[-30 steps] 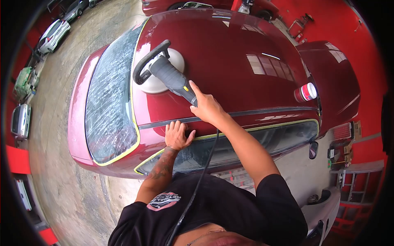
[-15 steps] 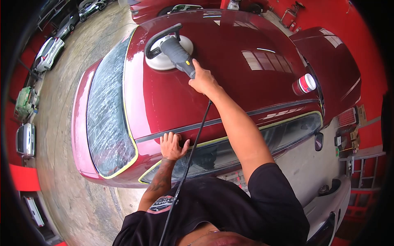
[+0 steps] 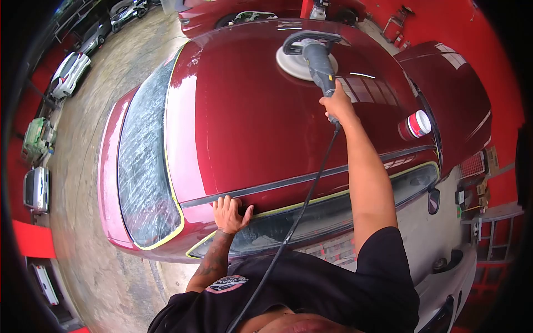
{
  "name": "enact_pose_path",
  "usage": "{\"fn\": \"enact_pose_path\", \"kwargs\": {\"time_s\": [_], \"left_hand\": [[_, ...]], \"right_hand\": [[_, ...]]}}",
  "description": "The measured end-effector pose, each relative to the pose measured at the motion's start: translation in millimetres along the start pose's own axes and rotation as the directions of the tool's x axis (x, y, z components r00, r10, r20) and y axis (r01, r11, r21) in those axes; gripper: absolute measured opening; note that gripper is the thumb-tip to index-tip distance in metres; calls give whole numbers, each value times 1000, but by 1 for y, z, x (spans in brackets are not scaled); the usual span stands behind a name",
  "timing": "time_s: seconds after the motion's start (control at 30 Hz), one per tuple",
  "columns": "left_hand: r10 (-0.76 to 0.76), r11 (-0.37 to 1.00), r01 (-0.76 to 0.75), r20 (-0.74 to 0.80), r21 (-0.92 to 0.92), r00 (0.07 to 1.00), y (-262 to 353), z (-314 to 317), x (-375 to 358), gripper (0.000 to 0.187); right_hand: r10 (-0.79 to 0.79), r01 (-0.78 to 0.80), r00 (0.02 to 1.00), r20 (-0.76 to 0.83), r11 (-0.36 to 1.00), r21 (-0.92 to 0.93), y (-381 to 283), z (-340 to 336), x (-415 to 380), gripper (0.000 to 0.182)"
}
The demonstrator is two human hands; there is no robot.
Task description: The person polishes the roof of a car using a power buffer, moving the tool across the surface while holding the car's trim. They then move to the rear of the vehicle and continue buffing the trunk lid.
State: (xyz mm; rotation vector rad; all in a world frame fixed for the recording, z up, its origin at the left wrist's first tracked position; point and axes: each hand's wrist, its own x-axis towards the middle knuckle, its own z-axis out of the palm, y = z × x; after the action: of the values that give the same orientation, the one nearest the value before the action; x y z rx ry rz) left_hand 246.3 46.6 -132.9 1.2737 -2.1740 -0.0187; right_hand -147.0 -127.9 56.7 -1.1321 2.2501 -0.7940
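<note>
My right hand [image 3: 340, 104] is wrapped round the rear handle of a grey and black car polisher [image 3: 319, 64]. Its wide white pad [image 3: 294, 65] lies against the dark red car roof [image 3: 250, 116], toward the far side. A black power cord [image 3: 302, 208] runs from the handle down across my body. My left hand [image 3: 230, 215] rests on the near roof edge, holding nothing, fingers forward and thumb apart. Just beyond those fingers runs a dark roof strip [image 3: 266, 188]. Yellow-green tape [image 3: 176, 233] borders the rear window [image 3: 145, 161], which is streaked white.
A white and red tub [image 3: 417, 124] stands on the roof near the windshield. The side mirror [image 3: 433, 201] sticks out at right. Another red car [image 3: 266, 11] is parked beyond, and a loose bumper-like panel [image 3: 449, 277] lies at lower right.
The polisher and my right hand have slid right across the roof, away from the rear window, and slightly farther off. The cord has swung right with them. My left hand stays at the roof edge.
</note>
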Motion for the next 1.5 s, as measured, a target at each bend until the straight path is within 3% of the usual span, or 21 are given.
{"fn": "enact_pose_path", "kwargs": {"time_s": [0.17,0.37,0.5,0.6,0.73,0.87,1.0,1.03,1.1,1.2,1.37,1.5], "left_hand": [[3,1000,-4,-33,-23,999,1,0,1,38],[5,1000,-5,-1,-4,1000,2,-3,2,39],[11,1000,-11,0,-20,1000,-1,-2,1,38],[4,1000,-4,25,-3,1000,-2,-3,-1,39],[-17,999,17,12,-50,1000,3,-8,5,37],[-15,999,15,2,-31,1000,4,-8,6,38],[-15,999,15,-9,-39,1000,4,-8,7,38],[-24,999,24,-6,-39,1000,5,-8,7,37],[-18,999,19,6,-28,1000,3,-5,3,39],[13,1000,-13,5,23,1000,0,-3,2,42],[-18,1000,18,5,-20,1000,0,-2,1,41],[-1,1000,1,-14,3,1000,3,-3,3,41]], "right_hand": [[60,-58,998,-35,996,60,-35,13,31,94],[-92,95,994,59,995,-44,-106,88,76,90],[-155,179,967,201,978,-105,-158,153,91,90],[-182,221,946,268,968,-121,-190,182,77,89],[-248,319,908,338,932,-171,-205,204,69,89],[-291,362,854,432,928,-91,-211,203,43,88],[-389,480,810,438,869,-116,-196,218,23,87],[-471,566,796,381,802,-192,-186,227,25,96],[-473,574,794,382,791,-213,-172,220,13,96],[-350,467,826,442,864,-188,-165,186,-7,93],[-312,373,894,322,916,-147,-136,152,7,94],[-182,210,952,247,973,-93,-98,116,23,94]]}}
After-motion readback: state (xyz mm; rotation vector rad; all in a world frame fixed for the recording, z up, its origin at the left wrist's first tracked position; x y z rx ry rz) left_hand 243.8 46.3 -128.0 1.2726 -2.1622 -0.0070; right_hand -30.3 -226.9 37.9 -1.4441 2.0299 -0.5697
